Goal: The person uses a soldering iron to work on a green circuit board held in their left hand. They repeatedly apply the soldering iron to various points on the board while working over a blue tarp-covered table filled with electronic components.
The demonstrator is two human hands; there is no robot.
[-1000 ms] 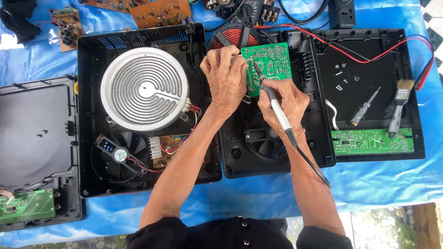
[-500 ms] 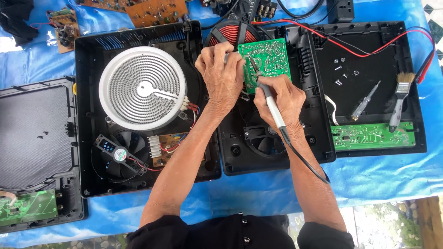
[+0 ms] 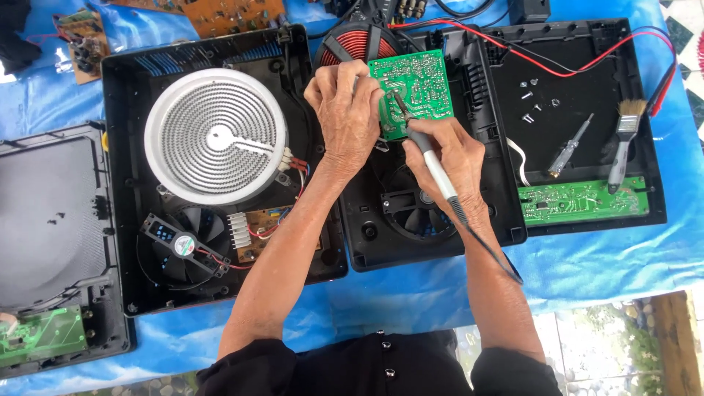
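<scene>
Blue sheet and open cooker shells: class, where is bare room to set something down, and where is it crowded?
Free: the blue sheet between the forearms, and the left shell floor. Crowded: around the green board, where the left hand and right hand with the soldering iron work.

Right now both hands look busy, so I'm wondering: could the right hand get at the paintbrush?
Probably yes: the paintbrush lies uncovered right of the right hand, but that hand holds a soldering iron.

Bare blue bench (image 3: 587, 271) is left near right; far right tray is obstructed by screwdriver (image 3: 568, 147), brush (image 3: 623, 143), red wires (image 3: 513, 51).
</scene>
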